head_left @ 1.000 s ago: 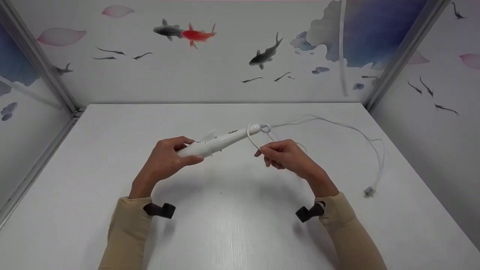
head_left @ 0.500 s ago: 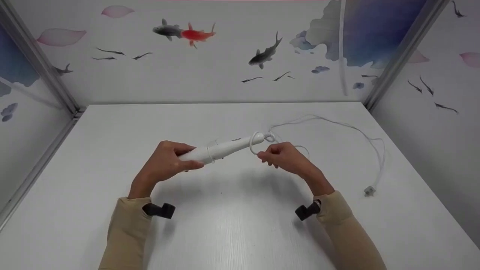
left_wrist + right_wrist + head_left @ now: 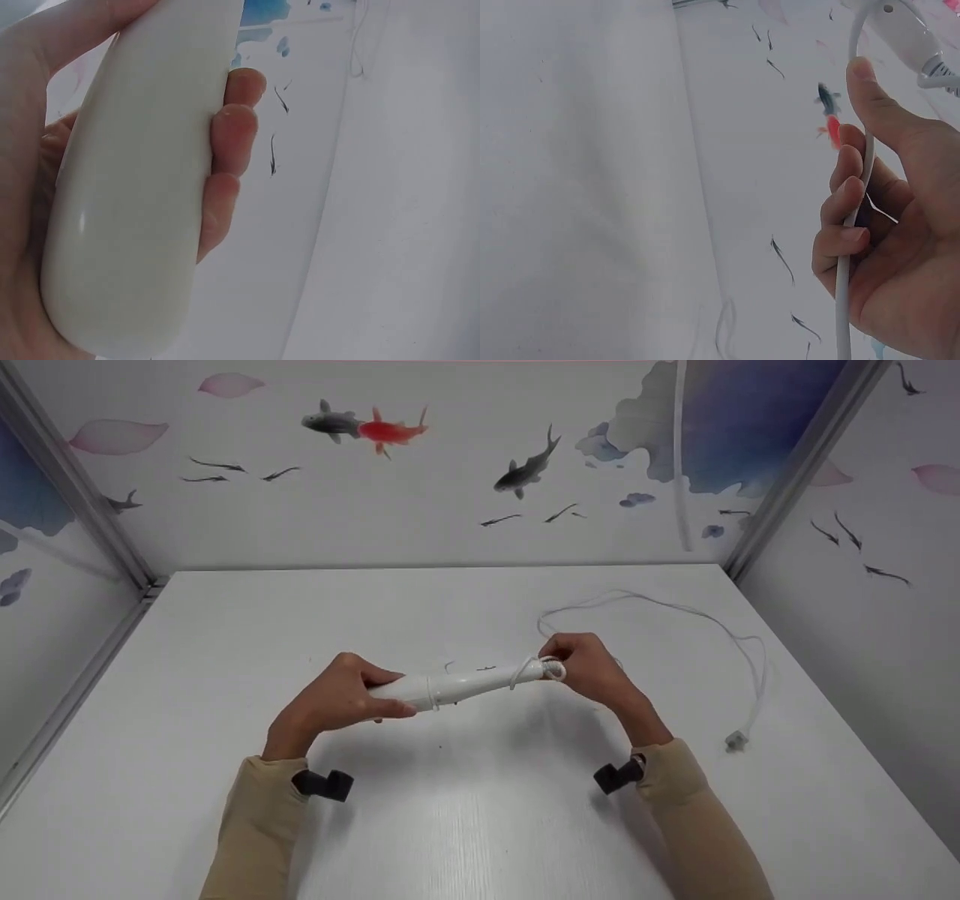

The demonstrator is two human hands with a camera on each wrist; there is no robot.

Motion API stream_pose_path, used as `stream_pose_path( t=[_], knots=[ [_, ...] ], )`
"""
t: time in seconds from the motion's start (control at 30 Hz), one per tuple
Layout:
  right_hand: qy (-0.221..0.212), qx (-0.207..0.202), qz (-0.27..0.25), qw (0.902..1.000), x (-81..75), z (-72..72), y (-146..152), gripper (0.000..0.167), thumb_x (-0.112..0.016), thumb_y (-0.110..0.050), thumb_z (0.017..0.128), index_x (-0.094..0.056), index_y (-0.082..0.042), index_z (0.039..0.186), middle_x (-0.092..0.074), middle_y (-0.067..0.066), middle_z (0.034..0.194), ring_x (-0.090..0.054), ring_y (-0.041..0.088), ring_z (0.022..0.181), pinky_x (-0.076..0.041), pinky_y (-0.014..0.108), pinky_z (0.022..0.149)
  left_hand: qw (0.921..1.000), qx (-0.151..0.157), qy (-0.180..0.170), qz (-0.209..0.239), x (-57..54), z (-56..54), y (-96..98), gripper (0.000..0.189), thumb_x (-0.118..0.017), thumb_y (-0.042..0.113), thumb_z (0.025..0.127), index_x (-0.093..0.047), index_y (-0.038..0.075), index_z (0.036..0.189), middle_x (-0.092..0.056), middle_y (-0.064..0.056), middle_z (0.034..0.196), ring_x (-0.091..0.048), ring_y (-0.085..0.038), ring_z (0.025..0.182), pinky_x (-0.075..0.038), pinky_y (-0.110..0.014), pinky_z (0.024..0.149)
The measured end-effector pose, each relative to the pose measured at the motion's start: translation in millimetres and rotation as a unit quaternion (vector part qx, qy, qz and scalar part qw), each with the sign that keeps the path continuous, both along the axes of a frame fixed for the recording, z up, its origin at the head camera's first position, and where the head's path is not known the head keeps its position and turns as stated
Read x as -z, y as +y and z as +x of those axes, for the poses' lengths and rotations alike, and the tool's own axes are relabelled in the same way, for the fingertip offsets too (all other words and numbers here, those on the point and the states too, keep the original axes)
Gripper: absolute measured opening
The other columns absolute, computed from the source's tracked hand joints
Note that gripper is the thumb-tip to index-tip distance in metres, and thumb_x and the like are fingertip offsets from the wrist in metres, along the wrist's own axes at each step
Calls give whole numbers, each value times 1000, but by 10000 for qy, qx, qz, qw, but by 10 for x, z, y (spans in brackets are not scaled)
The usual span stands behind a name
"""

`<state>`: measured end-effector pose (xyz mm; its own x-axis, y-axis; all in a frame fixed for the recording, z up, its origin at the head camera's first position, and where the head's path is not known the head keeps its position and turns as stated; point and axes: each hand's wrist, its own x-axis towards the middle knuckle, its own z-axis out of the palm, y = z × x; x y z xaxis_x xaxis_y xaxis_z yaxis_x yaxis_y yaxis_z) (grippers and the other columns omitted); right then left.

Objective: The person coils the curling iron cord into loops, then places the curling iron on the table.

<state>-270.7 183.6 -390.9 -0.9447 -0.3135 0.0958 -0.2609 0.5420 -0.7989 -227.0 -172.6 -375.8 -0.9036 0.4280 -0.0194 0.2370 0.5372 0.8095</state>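
A white curling iron (image 3: 480, 684), long and tapering to a corded end, is held up over the table, nearly level. Its thick rounded end (image 3: 135, 195) lies in my left hand (image 3: 341, 701), thumb on one side and fingers curled round the other. At the narrow end, a turn of white cord (image 3: 523, 671) loops round the handle beside the ribbed strain relief (image 3: 551, 667). My right hand (image 3: 589, 667) is right by that end. In the right wrist view the cord (image 3: 843, 300) runs through its curled fingers and past the thumb.
The rest of the cord (image 3: 705, 615) arcs across the white table (image 3: 450, 825) to a plug (image 3: 736, 741) at the right. Printed panels with fish stand behind the table (image 3: 420, 532) and at both sides. Small black cameras (image 3: 324, 785) are strapped to both wrists.
The curling iron's corded end has come down and toward me, making it more level. My right hand has moved from below that end to just beyond it, bringing the cord round.
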Motion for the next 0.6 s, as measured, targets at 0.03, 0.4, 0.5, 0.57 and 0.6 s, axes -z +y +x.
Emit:
stream_pose_path(
  t=[0.03,0.4,0.5,0.57,0.6],
  knots=[
    [17,41,66,10000,-6,4,9,7,-70,-9,91,-72,-3,95,-70,12,92,-58,17,81,-50,31,75,10000,12,-39,-23,1,2,9,52,-84,31,79,-72,6,122,-76,-13,107,-68,-17,78,-55,-30,66],
    [-266,196,22,9995,-80,54,-19,28,-85,-27,79,-69,-7,88,-70,3,79,-62,17,73,-50,28,67,9984,66,-105,-560,24,25,92,57,-86,38,75,-73,8,121,-77,-8,109,-65,-14,77,-53,-29,68],
    [-214,196,-97,9995,-133,102,-48,28,-85,-28,79,-71,-7,90,-72,3,81,-65,22,76,-51,27,69,9983,97,-141,-560,20,34,117,57,-86,39,75,-73,9,121,-77,-7,108,-64,-14,76,-52,-29,66],
    [-99,219,-97,9997,-179,150,-76,25,-84,-27,81,-72,-7,89,-73,4,81,-65,24,77,-50,27,69,9982,131,-172,-551,16,38,129,56,-86,38,75,-73,9,121,-77,-7,106,-64,-14,74,-52,-29,65],
    [-36,234,-93,9997,-206,180,-94,24,-84,-27,81,-72,-7,89,-73,5,81,-64,24,76,-50,27,69,9982,153,-187,-543,14,40,133,55,-86,38,75,-73,9,121,-77,-7,106,-64,-14,73,-53,-29,65]
  ],
)
